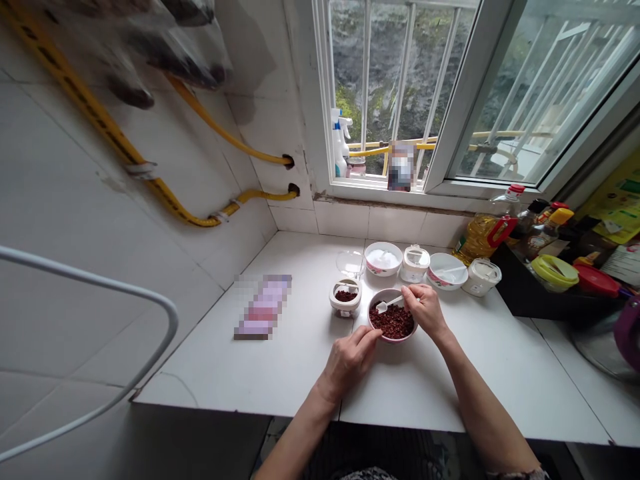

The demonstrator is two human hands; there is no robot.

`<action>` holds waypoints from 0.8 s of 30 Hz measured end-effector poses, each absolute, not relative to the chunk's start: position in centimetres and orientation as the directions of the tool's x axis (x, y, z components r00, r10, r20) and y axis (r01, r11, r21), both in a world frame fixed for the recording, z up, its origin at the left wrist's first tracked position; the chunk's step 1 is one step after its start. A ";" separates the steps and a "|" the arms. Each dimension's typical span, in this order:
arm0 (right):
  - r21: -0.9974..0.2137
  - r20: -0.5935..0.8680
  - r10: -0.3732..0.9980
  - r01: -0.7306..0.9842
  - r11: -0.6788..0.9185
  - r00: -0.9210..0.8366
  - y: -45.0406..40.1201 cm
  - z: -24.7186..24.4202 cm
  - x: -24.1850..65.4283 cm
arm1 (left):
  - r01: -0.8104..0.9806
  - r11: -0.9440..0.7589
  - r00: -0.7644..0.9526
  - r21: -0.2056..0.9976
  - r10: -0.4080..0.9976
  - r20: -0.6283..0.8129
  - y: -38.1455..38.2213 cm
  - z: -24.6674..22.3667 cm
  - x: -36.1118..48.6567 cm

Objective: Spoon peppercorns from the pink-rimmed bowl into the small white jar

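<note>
A bowl (395, 340) of dark red dried bits, like peppercorns or chilli, stands on the white counter. My left hand (351, 360) pinches its near left rim. In my right hand (425, 307) is a small white spoon (384, 307), its scoop over the red bits at the bowl's far left. Just left of the bowl sits a seasoning jar (345, 308) with its clear lid (350, 263) raised and some of the same red bits inside. Behind are a bowl of white grains (383, 267) and a lidded jar (415, 262).
Another bowl (449, 279) with something white in it and a second lidded jar (481, 277) stand at the back right. An oil bottle (477, 237) and several sauce bottles crowd a black rack (530, 300). A blurred packet (263, 307) lies left. A purple-handled pot (607, 340) is far right.
</note>
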State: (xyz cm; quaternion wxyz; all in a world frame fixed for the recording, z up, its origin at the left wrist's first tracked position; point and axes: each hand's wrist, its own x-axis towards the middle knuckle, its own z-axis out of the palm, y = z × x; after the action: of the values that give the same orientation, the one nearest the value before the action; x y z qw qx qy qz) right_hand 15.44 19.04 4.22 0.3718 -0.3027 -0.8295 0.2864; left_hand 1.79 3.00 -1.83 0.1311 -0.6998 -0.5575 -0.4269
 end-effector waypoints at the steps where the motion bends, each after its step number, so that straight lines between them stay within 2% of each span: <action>1: -0.688 0.457 0.710 0.294 0.664 -0.536 19.0 4.2 15.5 | 0.891 -0.346 0.015 0.294 0.669 0.744 3.0 -1.8 1.8; 7: -0.737 0.404 0.737 0.284 0.613 -0.542 19.1 4.1 15.5 | 0.892 -0.346 0.015 0.291 0.665 0.747 3.0 -1.9 1.8; 13: -0.577 0.506 0.668 0.362 0.732 -0.546 18.8 3.5 14.7 | 0.892 -0.346 0.020 0.292 0.675 0.738 2.9 -1.8 1.8; 24: -0.662 0.430 0.711 0.342 0.667 -0.556 18.8 3.4 14.9 | 0.888 -0.348 0.013 0.301 0.674 0.739 2.9 -2.0 1.7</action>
State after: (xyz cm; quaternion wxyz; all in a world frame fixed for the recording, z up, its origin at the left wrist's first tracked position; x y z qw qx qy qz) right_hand 14.92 18.79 3.38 0.3524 -0.3127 -0.8422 0.2621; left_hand 1.72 2.94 -2.02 0.1251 -0.7006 -0.5572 -0.4278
